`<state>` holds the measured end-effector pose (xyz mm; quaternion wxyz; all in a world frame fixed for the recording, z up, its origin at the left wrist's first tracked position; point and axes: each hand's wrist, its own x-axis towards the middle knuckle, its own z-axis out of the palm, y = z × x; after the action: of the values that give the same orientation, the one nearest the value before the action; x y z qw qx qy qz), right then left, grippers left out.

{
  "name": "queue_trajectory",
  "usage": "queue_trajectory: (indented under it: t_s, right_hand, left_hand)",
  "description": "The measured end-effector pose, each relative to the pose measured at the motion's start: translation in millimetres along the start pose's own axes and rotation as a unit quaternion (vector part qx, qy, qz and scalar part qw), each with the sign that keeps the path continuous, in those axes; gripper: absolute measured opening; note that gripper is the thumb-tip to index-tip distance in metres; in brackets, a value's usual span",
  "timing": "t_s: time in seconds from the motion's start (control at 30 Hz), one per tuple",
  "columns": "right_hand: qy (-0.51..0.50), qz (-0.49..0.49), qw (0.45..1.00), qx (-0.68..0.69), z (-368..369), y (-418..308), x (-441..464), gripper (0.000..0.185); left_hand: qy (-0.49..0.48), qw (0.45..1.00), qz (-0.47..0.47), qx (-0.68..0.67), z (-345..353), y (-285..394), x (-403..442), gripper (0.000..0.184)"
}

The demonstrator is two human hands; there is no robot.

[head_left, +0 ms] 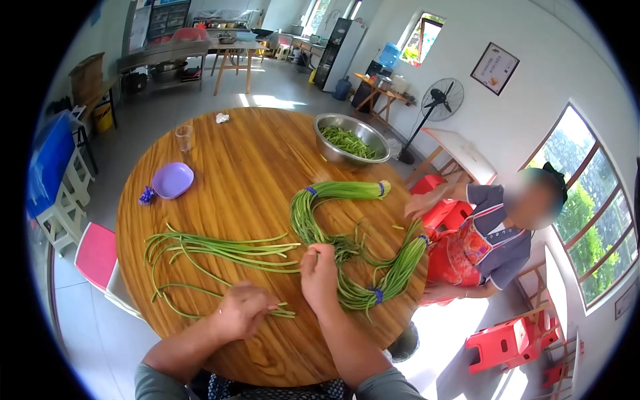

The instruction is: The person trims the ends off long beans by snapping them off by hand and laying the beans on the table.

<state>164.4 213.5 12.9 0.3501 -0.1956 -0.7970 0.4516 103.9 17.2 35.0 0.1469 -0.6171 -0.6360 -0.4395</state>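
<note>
While the left hand [243, 310] bends its fingers down over a few green stalk ends [285, 313], the right hand [320, 275] curls its own close beside a tied bundle [317, 217]; from this angle I cannot tell whether either set of fingers grips anything. Loose long stalks [220, 247] lie spread on the round wooden desk [247, 160], beyond the left hand. A second bundle [393, 270], bound with blue bands, curves along the desk's right side. Near the rim, a co-worker's hand [419, 205] hangs close to the first bundle. Farther out stand a metal bowl [331, 150] of cut green pieces [348, 142], a purple dish [173, 180] touching blue ties [147, 195], a clear cup [185, 140] and crumpled white paper [222, 118].
</note>
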Motion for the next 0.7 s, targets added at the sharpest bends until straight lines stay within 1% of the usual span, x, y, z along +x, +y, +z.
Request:
queue_trajectory:
  t_s: [0.03,0.07,0.1,0.13,0.17,0.2,0.27,0.3,0.37,0.43,0.47,0.5,0.53,0.57,0.6,0.63,0.67,0.7]
  right_hand:
    - [-0.047,0.043,0.993,0.101,-4,1,1,0.012]
    - [-0.094,0.092,0.971,0.199,-9,1,-4,0.013]
    - [-0.145,0.133,0.939,0.282,-9,-3,-10,0.013]
    - [-0.191,0.173,0.895,0.364,-7,-7,-17,0.013]
    - [-0.230,0.185,0.852,0.433,-2,-7,-24,0.017]
    - [-0.249,0.214,0.820,0.469,0,-12,-28,0.021]
    - [-0.265,0.252,0.784,0.502,5,-20,-32,0.020]
    - [-0.262,0.253,0.784,0.502,6,-17,-33,0.020]
    - [-0.319,0.273,0.772,0.476,7,-9,-31,0.016]
    - [-0.318,0.268,0.766,0.489,9,-3,-33,0.014]
    - [-0.315,0.262,0.760,0.504,9,1,-33,0.011]
    - [-0.318,0.232,0.771,0.500,13,6,-35,0.010]
    - [-0.305,0.255,0.762,0.512,15,4,-34,0.008]
    - [-0.284,0.257,0.756,0.530,14,2,-33,0.007]
    - [-0.266,0.259,0.748,0.550,10,-2,-30,0.007]
    - [-0.256,0.258,0.754,0.547,2,-10,-25,0.007]
    - [-0.210,0.283,0.752,0.558,-6,-18,-20,0.009]
    - [-0.166,0.307,0.745,0.568,-11,-24,-16,0.012]
  left_hand:
    - [0.005,0.998,-0.053,-0.034,4,-1,2,0.012]
    - [0.008,0.991,-0.110,-0.071,7,0,2,0.008]
    - [0.028,0.970,-0.207,-0.126,8,-1,-1,0.008]
    - [0.027,0.970,-0.208,-0.127,10,-10,-6,0.008]
    - [0.039,0.949,-0.277,-0.143,14,-22,-11,0.009]
    - [0.051,0.923,-0.346,-0.159,16,-28,-11,0.011]
    - [0.046,0.920,-0.343,-0.187,17,-26,-10,0.014]
    - [0.043,0.914,-0.343,-0.211,21,-26,-12,0.015]
    - [0.042,0.908,-0.342,-0.238,27,-26,-15,0.016]
    - [0.011,0.867,-0.384,-0.318,30,-25,-19,0.016]
    - [0.007,0.867,-0.378,-0.326,30,-25,-20,0.016]
    - [-0.005,0.869,-0.379,-0.319,28,-26,-21,0.015]
    - [-0.018,0.871,-0.377,-0.315,28,-27,-19,0.015]
    - [-0.027,0.870,-0.366,-0.329,30,-26,-17,0.015]
    - [-0.017,0.876,-0.360,-0.322,30,-25,-17,0.017]
    - [-0.006,0.881,-0.356,-0.310,31,-25,-16,0.020]
    - [-0.010,0.881,-0.354,-0.315,31,-24,-15,0.020]
    - [-0.005,0.895,-0.345,-0.282,28,-24,-14,0.024]
